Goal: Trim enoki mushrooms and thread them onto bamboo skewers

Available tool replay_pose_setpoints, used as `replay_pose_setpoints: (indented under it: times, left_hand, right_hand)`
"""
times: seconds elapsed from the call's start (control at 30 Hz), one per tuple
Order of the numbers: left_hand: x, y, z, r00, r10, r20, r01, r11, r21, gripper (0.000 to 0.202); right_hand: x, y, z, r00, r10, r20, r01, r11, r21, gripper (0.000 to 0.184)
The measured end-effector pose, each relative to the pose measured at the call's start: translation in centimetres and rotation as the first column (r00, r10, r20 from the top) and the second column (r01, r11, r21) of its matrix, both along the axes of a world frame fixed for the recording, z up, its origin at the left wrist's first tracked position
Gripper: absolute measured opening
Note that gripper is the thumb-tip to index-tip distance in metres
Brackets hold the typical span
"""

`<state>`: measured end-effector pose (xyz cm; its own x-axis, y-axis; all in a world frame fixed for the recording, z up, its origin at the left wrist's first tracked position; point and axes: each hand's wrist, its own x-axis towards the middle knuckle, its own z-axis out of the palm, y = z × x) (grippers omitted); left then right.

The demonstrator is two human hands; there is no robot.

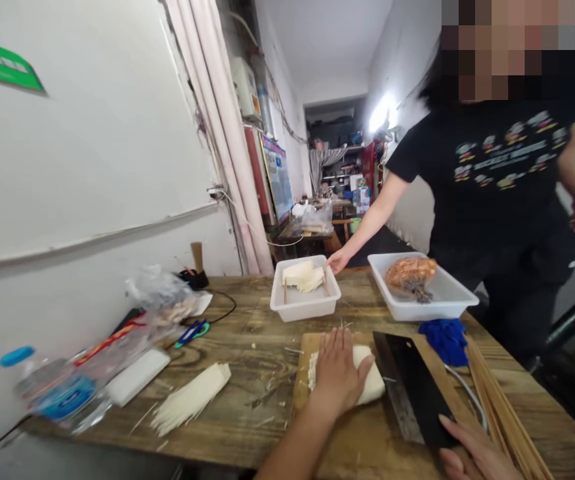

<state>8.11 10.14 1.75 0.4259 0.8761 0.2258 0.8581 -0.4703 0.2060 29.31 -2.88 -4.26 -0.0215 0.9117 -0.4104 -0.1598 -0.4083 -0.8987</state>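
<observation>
My left hand point(337, 373) lies flat, fingers stretched out, on a pale folded stack of food point(371, 377) that looks like tofu sheets; its left end is cut into strips. Beneath it is a wooden cutting board point(337, 453). My right hand point(472, 450) is closed at the handle end of a dark cleaver point(412, 387), whose blade lies just right of the stack. The handle is mostly hidden by my fingers. Left of the board, a bundle of pale cut strips point(192, 398) rests on the wooden table point(247, 333).
A co-worker's hand point(337, 261) touches a white tub point(305, 310) holding pale strips. Beside it a white tray point(427, 312) holds a brown bagged item point(410, 273). Blue cloth point(445, 341), thin wooden sticks point(502, 413), scissors point(192, 333) and a water bottle point(62, 393) surround the board.
</observation>
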Motion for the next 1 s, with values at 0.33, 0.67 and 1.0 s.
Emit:
replay_pose_setpoints:
  times: [0.33,0.67,1.0]
  left_hand:
    - [-0.8,-0.7,2.4,0.997,-0.033,-0.065,0.036,0.998,0.045,0.064]
    - [0.1,-3.3,3.7,0.967,-0.195,-0.163,0.197,0.980,0.000,0.061]
    - [0.8,-3.2,0.6,0.967,-0.149,-0.208,0.175,0.978,0.112,0.067]
  right_hand:
    - [-2.0,-1.3,3.9,0.972,-0.164,-0.168,0.163,0.986,-0.018,0.045]
    - [-0.2,-2.6,3.3,0.989,-0.065,-0.135,0.064,0.998,-0.011,0.039]
    - [0.3,-2.3,2.8,0.999,0.024,-0.046,-0.026,0.999,-0.028,0.050]
